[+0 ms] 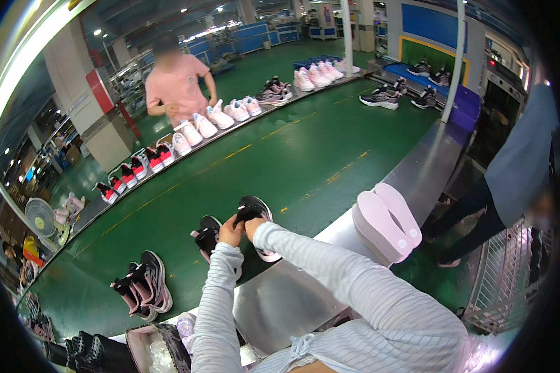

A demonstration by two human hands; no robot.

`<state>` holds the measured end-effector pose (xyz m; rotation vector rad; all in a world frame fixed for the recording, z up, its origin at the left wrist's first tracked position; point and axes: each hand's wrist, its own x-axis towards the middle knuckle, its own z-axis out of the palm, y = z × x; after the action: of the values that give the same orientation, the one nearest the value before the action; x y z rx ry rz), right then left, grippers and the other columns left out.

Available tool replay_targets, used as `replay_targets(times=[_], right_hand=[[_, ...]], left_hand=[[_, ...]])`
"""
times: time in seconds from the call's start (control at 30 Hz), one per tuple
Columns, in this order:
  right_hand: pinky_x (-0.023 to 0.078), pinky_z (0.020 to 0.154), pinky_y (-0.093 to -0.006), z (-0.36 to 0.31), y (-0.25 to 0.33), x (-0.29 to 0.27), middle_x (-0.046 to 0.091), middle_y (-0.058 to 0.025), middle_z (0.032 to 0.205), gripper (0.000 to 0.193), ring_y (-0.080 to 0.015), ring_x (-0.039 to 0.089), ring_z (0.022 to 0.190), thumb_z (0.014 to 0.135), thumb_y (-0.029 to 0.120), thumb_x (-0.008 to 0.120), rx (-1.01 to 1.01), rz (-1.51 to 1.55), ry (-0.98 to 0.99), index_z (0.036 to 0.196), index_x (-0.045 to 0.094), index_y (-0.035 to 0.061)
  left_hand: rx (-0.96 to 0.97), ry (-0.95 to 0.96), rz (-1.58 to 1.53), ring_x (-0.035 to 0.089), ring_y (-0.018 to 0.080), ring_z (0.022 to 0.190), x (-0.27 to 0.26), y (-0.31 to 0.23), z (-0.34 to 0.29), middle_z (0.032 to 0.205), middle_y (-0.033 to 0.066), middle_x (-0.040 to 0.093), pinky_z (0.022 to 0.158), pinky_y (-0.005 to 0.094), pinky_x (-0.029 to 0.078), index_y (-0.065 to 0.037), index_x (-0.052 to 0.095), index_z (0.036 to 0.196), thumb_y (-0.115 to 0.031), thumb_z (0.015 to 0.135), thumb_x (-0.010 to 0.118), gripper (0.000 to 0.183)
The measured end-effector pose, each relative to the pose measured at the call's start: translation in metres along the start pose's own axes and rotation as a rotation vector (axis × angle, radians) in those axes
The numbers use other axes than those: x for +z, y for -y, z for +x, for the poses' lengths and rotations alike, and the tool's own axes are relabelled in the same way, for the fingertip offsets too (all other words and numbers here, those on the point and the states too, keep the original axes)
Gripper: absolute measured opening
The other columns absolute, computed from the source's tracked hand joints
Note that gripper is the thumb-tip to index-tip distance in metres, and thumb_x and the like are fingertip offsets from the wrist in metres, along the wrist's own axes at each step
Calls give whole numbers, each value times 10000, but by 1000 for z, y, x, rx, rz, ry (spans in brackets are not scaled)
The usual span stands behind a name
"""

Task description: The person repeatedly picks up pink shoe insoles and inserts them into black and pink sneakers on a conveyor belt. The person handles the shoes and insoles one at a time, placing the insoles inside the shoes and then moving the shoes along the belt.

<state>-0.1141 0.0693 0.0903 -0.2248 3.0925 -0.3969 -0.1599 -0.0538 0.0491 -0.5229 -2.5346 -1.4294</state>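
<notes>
Both my hands meet at the opening of a black sneaker (262, 210) with a pale sole, which stands on the green conveyor belt just in front of me. My left hand (231, 232) has its fingers closed on the left side of the shoe's collar. From the other side my right hand (253, 227) grips the same opening, its fingertips partly hidden. Beside my left wrist stands a second black sneaker (206, 235) with a pink-tinged heel, partly behind my sleeve. Farther left on the belt sits a pair of black and pink sneakers (149, 283).
White-pink insoles (386, 225) are stacked on the metal edge at right. An open box (144, 348) holding clear plastic is at lower left. Shoes line the far ledge (196, 144), where a person in pink (177, 84) stands. Another person (519, 155) is at right, near a wire cart (504, 283).
</notes>
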Motion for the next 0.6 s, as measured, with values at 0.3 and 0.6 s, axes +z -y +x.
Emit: replay_targets(times=[0.3,0.6], right_hand=[[457,635,-294,-220,-14,-252,586,-117,755,249,-230,578,735,800,217,477,-850,906,-138,957,549,37],[346,357,-240,-294,-6,-274,528,-112,610,177,-154,480,455,768,95,491,-1609,1889,-378,784,545,-73]], left_hand=[[-82,375,828,573,264,776,27,-87,-5,817,125,591,693,337,460,-31,595,815,-116,708,526,153],[-130,722,1041,562,237,824,60,-37,24,904,116,581,731,318,446,-54,589,886,-174,742,500,207]])
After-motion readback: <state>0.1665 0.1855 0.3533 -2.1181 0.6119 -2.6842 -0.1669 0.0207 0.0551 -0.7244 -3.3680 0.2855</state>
